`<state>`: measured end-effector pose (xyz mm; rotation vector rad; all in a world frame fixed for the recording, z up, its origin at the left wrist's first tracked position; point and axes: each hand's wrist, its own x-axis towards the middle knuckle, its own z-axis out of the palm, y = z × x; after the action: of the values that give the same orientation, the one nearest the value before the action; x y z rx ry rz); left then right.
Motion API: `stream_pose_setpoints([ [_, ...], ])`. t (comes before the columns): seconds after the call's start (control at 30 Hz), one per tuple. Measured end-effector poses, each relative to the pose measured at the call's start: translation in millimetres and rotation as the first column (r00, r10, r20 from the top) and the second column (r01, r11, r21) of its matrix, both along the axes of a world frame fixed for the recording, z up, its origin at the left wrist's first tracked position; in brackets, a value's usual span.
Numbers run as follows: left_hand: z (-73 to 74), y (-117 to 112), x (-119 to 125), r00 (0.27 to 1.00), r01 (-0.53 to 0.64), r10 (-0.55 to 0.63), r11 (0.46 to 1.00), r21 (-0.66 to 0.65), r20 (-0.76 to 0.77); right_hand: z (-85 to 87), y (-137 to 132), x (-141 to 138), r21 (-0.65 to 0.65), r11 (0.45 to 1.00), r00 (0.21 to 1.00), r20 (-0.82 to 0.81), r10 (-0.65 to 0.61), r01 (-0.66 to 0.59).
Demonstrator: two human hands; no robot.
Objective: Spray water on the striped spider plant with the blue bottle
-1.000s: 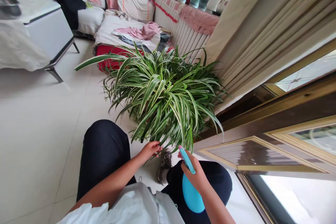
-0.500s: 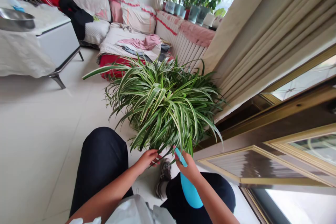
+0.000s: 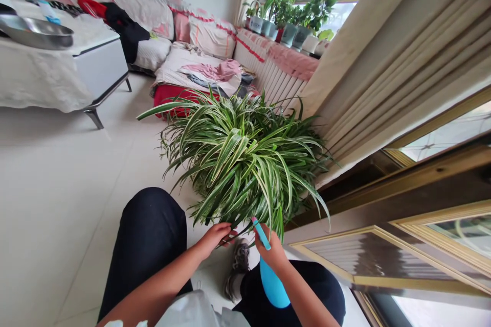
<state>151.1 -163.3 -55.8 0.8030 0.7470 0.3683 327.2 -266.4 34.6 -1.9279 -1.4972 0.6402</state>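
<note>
A big spider plant (image 3: 245, 158) with green-and-white striped leaves stands on the pale floor in front of me. My left hand (image 3: 216, 236) pinches the low leaves at the plant's near edge. My right hand (image 3: 273, 253) is closed round the neck of a blue spray bottle (image 3: 273, 281), its nozzle pointing up into the leaves. I am crouched, with my dark-trousered knees on either side and one shoe (image 3: 237, 267) below the hands.
A wood-framed glass door (image 3: 402, 230) and beige curtain (image 3: 387, 61) rise on the right. Behind the plant are a white radiator (image 3: 276, 82), a cushioned bench with clothes (image 3: 203, 69) and potted plants (image 3: 291, 15) on the sill. A white table (image 3: 57, 71) with a metal bowl stands at left.
The view has tilted upward, showing more of the window. My right hand has moved the spray bottle slightly left and closer to the leaves. My left hand stays on the low leaves.
</note>
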Motion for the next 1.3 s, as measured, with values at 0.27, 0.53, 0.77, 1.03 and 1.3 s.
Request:
stream_pose_setpoints([
  [0.27,6.1,-1.5,-6.3,0.994,0.027,-0.018,0.996,-0.082,0.11,11.5,-18.9,-23.6,0.06,0.977,0.978,0.061,0.199,-0.203],
  [0.53,17.8,7.1,-8.8,0.952,0.206,-0.157,0.964,-0.168,0.263,14.7,-31.2,-42.0,0.042,0.986,0.983,0.097,0.154,-0.158],
  [0.77,6.8,-4.0,-4.5,0.954,0.197,-0.163,0.974,-0.112,0.252,16.8,-62.9,-37.5,0.186,0.975,0.989,0.1,0.105,-0.122],
  [1.03,-1.6,-17.9,3.9,0.964,0.147,-0.13,0.987,-0.058,0.232,29.7,-71.6,-49.7,0.047,0.989,0.974,0.184,0.129,-0.139],
  [1.3,19.1,-15.3,-5.2,0.939,0.192,-0.165,0.979,-0.061,0.303,31.6,-61.4,-49.7,0.047,0.989,0.986,0.101,0.136,-0.141],
])
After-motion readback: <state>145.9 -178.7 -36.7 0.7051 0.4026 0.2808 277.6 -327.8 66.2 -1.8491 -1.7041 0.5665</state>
